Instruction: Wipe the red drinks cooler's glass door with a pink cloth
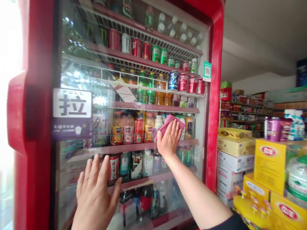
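Observation:
A closed glass door [100,127] of a red-framed drinks fridge [216,95] fills most of the view. With fingers together, my right hand [169,137] presses a folded pink cloth [170,123] flat against the glass, right of the middle. Lower left, my left hand [96,188] is raised toward the pane, fingers spread and nothing in it; whether it touches the glass I cannot tell. Behind the glass, shelves carry bottles and cans, among them a blue Pepsi can [173,80] and an orange juice bottle [149,127].
A red door handle [16,110] juts out at the left, beside a PULL sticker [72,113]. Stacked cartons [236,159] and yellow boxes [270,166] stand right of the fridge. A large clear bottle [297,182] is at the far right, with stocked shelves [247,111] behind.

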A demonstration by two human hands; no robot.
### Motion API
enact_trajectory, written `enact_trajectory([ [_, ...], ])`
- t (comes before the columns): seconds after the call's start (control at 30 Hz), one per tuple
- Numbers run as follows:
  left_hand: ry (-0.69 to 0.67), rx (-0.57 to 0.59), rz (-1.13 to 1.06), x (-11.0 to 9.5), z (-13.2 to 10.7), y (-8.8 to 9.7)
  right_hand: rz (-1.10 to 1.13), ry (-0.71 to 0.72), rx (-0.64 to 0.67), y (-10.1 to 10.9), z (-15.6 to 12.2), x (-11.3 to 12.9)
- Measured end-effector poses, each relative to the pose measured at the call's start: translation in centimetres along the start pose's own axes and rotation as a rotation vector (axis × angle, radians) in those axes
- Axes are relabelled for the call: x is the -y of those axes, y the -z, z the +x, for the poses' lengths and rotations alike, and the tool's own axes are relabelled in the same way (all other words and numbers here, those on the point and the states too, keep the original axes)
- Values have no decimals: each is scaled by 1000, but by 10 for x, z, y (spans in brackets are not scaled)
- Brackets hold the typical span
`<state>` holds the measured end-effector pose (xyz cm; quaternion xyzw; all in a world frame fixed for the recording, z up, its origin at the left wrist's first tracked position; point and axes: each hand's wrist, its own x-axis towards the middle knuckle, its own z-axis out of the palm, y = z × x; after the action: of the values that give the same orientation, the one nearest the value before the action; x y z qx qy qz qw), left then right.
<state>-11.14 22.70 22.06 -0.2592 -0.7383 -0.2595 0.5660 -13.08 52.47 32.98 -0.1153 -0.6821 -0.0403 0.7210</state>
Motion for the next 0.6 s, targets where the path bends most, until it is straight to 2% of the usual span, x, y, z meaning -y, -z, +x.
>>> enact_trajectory([
  [0.1,15,-1,28,1,2,7,53,150,81,4,-6,44],
  [0.2,-8,11,66,1,5,11,123,367,171,10,-19,68],
  [0.3,-16,9,77,0,8,17,179,631,213,16,-26,56],
  [0.4,-16,8,90,10,6,25,175,851,216,21,-22,9],
  [0.47,-4,11,111,24,2,30,106,815,189,23,-17,-26],
  [0.53,33,17,127,39,-5,33,27,638,119,22,-15,-51],
  [0.6,76,20,128,51,-11,34,-42,429,74,18,-16,-59],
])
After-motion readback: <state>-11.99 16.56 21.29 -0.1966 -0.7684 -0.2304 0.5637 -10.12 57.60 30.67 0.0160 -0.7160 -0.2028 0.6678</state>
